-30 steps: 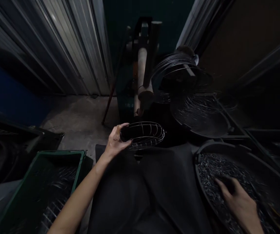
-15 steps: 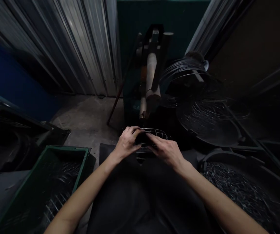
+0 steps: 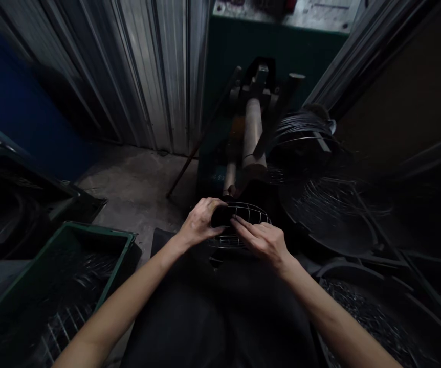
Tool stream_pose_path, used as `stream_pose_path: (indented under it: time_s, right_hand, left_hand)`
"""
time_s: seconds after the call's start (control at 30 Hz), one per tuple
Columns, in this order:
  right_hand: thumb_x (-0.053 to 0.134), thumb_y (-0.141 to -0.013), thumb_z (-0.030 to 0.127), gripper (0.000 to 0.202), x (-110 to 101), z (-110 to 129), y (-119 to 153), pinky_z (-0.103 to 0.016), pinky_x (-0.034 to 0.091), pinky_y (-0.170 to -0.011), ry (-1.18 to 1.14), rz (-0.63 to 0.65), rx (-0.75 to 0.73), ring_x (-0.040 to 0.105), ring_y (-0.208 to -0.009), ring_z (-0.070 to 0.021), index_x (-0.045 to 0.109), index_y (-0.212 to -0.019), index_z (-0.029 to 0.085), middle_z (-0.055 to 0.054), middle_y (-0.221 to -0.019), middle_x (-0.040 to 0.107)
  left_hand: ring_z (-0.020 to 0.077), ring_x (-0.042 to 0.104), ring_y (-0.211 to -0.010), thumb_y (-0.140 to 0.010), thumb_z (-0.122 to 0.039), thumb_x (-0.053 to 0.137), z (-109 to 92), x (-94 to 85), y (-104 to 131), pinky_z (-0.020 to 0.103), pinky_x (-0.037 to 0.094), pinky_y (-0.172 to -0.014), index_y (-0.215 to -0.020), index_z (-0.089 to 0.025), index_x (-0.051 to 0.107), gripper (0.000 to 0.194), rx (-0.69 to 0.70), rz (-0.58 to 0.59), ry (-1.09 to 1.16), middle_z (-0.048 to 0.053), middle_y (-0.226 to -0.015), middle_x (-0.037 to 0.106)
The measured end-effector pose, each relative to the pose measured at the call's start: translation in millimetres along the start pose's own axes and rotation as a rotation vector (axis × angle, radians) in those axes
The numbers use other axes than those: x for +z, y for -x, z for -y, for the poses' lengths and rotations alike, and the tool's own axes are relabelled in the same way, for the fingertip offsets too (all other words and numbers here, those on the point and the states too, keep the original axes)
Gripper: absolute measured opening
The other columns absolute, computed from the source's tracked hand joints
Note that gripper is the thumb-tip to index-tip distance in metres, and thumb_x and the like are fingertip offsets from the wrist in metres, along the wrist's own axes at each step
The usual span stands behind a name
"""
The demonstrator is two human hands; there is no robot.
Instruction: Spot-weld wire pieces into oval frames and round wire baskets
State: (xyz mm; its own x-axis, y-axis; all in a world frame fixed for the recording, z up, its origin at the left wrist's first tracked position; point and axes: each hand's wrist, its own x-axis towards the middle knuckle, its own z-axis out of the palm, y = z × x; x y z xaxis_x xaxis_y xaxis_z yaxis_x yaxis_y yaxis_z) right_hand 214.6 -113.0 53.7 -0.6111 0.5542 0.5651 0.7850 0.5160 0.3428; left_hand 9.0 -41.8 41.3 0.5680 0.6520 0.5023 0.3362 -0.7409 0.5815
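A round wire cage (image 3: 249, 205) of thin metal rods sits just above my lap, in front of the welding-type machine's thick cylindrical arm (image 3: 253, 128). My left hand (image 3: 201, 222) is closed on its left side, thumb below and fingers over the top. On the right, my right hand (image 3: 262, 237) is closed at the cage, its fingers pressed together and pointing in over the wires. Whether a small loose piece lies between the right fingertips is too dark to tell. Dark cloth lies over my lap under both hands.
Left of me stands a green crate (image 3: 128, 240) with metal wire pieces inside. A round tray (image 3: 331, 232) of wires and a tub (image 3: 358, 271) of small metal pieces are at the right. A coil of wire (image 3: 305, 122) sits beside the machine; a slanted rod (image 3: 184, 171) reaches the floor.
The view has tilted up and shifted left, showing more of the machine's top. My right fingers have moved slightly apart from the left hand, and more of the cage's rim shows.
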Motion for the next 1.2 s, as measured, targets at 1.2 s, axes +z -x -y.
stream_pose_path:
  time_s: [1.2]
  right_hand:
    - [0.046, -0.081, 0.049, 0.041, -81.5, 29.7, 219.1, -0.034, 0.052, -0.055, 0.061, 0.348, 1.392, 0.068, -0.06, -0.0254, 0.07, -0.094, 0.018, -0.01, -0.077, 0.073]
  left_hand:
    - [0.0178, 0.06, -0.101, -0.07, -0.014, 0.069, 37.0, 8.5, 11.1, 0.032, 0.051, -0.088, -0.132, -0.025, 0.037, 0.071, -0.073, -0.157, 0.04, 0.005, -0.114, 0.057]
